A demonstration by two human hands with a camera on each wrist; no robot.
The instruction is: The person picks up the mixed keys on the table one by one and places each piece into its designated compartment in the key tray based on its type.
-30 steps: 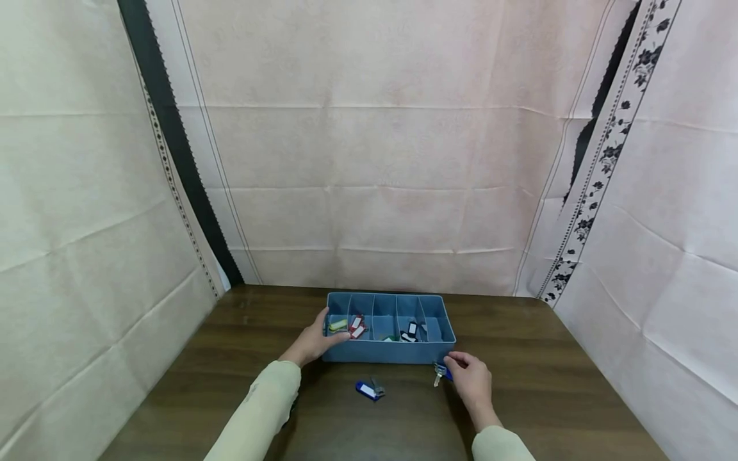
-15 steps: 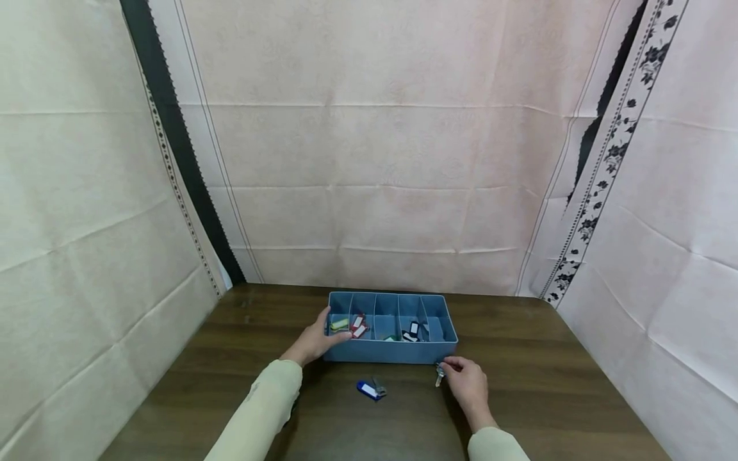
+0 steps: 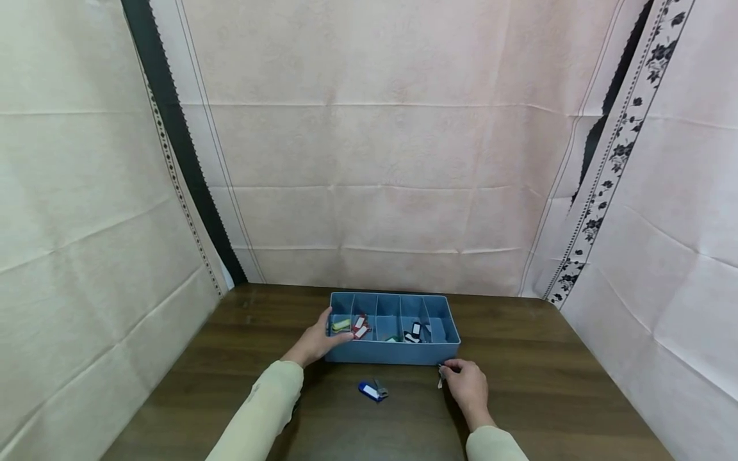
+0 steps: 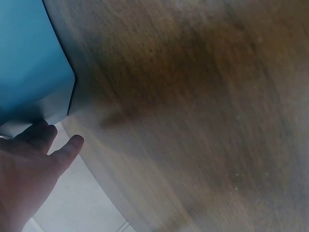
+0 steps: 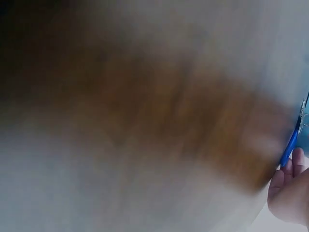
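Note:
A blue divided box [image 3: 392, 353] stands on the table. My left hand [image 3: 316, 340] holds its left end, thumb over the front rim and fingers along the end wall, as the left wrist view shows. Just off the box's front right corner, my right hand [image 3: 468, 387] pinches a blue key tag [image 5: 290, 145] with a key [image 3: 441, 378] hanging from it. The fingers mostly hide that tag in the head view. Another blue key tag [image 3: 370, 392] with a white label and grey key lies on the table before the box.
Inside the box, from left, lie a yellow-green tag [image 3: 341, 324], red tags [image 3: 360, 328], a green tag [image 3: 392, 339] and black tags [image 3: 416, 331], in separate compartments. Pale cloth [image 3: 369, 192] hangs behind the brown table [image 3: 553, 371] and at both sides.
My right hand has shifted slightly and turned the key tag, so its blue part, visible earlier, is now mostly behind the fingers. The left hand stays on the box.

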